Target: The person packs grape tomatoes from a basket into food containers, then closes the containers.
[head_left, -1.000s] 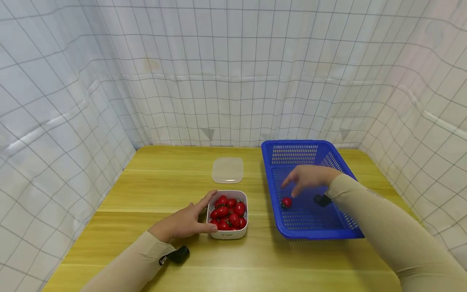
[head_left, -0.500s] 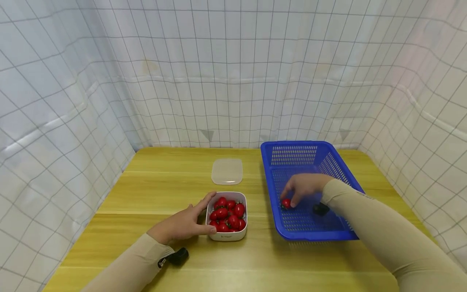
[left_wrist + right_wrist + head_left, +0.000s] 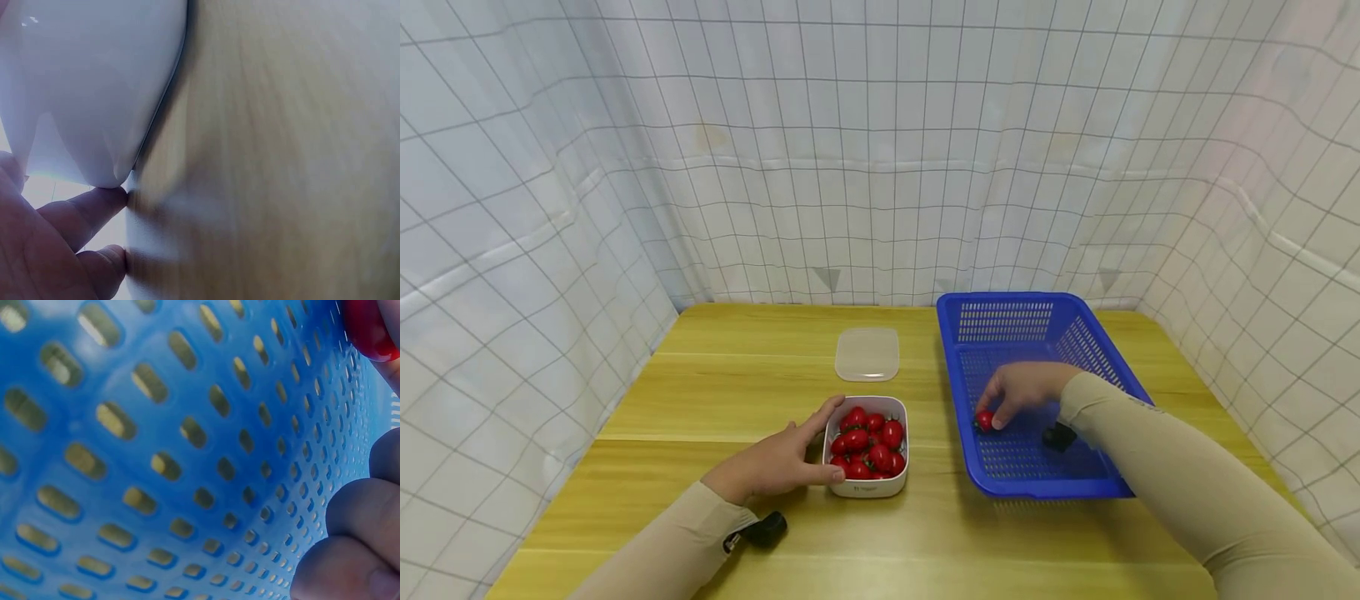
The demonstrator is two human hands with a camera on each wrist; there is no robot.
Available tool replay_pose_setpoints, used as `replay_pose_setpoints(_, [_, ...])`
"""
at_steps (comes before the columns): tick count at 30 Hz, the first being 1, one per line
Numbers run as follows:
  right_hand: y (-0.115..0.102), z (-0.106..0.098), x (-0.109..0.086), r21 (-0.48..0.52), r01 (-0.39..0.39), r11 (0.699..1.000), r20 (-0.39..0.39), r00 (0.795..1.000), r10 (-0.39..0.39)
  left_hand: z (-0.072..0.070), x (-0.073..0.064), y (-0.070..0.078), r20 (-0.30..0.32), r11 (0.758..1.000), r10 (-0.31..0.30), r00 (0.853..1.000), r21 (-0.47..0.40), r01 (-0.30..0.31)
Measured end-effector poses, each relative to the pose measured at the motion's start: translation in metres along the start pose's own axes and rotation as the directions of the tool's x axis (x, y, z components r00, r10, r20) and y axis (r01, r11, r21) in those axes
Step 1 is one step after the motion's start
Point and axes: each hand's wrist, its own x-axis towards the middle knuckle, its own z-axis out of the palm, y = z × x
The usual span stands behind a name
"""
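Inside the blue plastic basket (image 3: 967, 446), my right hand (image 3: 1028, 388) pinches a red cherry tomato (image 3: 984, 421) between thumb and fingertips, low over the basket's floor. Part of that tomato shows at the top right of the right wrist view, between the fingers; the other fingers (image 3: 350, 569) are curled below it. My left hand (image 3: 775, 461) rests against the left side of a white square box (image 3: 868, 490), thumb at the near corner and index finger along the far corner. Several cherry tomatoes (image 3: 867, 442) fill the box. In the left wrist view, fingertips touch the box wall (image 3: 94, 81) near its base.
A clear, flat lid (image 3: 867, 354) lies on the wooden table (image 3: 737, 367) behind the box. The basket's high rim surrounds my right hand, and its floor is slotted. White gridded curtain (image 3: 880, 167) encloses the table at the back and both sides.
My right hand has come down into the basket and closed its thumb and fingers on the cherry tomato, which has shifted slightly left. My left hand stays against the box.
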Motion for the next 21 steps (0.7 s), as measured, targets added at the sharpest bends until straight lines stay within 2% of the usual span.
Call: replay_pose_setpoints(21, [-0.001,0.0004,-0.0006,0.021,-0.026,0.999,0.022,0.999,0.025,0.0011,-0.0013,0.0014,-0.01,1.0,0.014,1.0,0.003,-0.014])
